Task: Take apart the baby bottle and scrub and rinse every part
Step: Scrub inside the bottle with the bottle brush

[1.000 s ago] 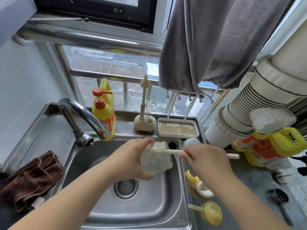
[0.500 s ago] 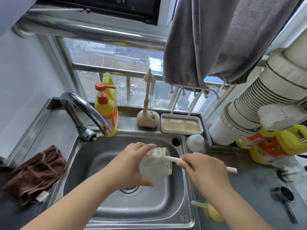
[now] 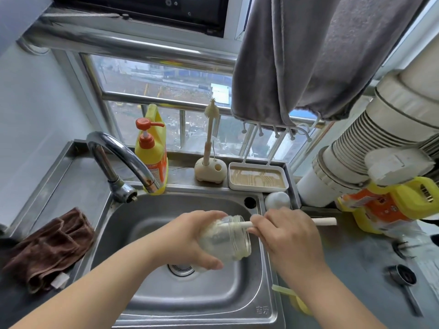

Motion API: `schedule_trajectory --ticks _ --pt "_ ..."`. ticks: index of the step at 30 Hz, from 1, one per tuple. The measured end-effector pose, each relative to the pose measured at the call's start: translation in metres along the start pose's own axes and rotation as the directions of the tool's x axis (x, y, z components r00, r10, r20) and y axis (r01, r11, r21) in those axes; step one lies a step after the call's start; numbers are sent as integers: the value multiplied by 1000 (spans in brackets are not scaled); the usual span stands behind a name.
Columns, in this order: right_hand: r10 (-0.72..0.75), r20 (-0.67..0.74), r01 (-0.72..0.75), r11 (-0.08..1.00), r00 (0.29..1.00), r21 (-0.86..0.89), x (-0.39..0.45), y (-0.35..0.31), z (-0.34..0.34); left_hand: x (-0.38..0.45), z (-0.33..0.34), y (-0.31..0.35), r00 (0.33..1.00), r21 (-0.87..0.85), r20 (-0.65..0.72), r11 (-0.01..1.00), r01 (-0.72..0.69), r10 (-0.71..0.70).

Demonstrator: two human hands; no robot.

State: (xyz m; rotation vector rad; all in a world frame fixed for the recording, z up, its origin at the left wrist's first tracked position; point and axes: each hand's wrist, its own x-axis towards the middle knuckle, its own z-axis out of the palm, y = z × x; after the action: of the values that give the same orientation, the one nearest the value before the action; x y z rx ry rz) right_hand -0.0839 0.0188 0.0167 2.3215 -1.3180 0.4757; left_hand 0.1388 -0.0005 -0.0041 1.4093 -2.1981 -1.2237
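the left hand (image 3: 187,241) curls round the clear baby bottle (image 3: 225,238), fingers over its top side and thumb underneath, holding it on its side above the sink (image 3: 152,305) with the open mouth facing right. the right hand (image 3: 289,236) grips the pale handle of the bottle brush (image 3: 324,221), whose far end sticks out past the knuckles to the right while the other end goes in through the bottle's mouth; the inside of the bottle looks cloudy with foam. the bottle hangs just over the drain (image 3: 179,268). a yellow bottle part (image 3: 298,302) lies on the bench (image 3: 351,276) right of the sink, partly hidden by the right forearm. a white rounded piece (image 3: 277,200) sits at the sink's back right corner. behind the sink stand a chrome tap (image 3: 123,157), a yellow pump bottle (image 3: 152,148) with an orange pump, a small brush upright in a cream stand (image 3: 210,167), and a white tray (image 3: 258,178). a brown cloth (image 3: 51,245) lies crumpled on the bench to the left. a yellow jug (image 3: 389,207) rests at the right, and a grey towel (image 3: 320,55) hangs above.
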Motion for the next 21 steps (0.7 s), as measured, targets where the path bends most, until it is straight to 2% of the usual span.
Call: schedule_trajectory --ticks 6,10,14,18,21 --pt "97 -31 -97 995 995 -11 0 25 -19 0 -18 3 996 -164 -85 986 20 -35" --pt "23 4 -23 999 1000 -35 5 5 -6 3 -12 9 1000 -16 -19 1000 0 0" --pt "101 -37 -101 995 994 9 5 26 -18 -1 -25 3 994 -66 -103 997 29 -35" --pt "58 0 -58 998 998 2 9 8 -1 1 -17 13 998 3 -58 1000 -10 10" --pt "113 24 -114 991 993 64 4 23 -6 -2 -22 1 995 -1 -93 1000 21 -21"
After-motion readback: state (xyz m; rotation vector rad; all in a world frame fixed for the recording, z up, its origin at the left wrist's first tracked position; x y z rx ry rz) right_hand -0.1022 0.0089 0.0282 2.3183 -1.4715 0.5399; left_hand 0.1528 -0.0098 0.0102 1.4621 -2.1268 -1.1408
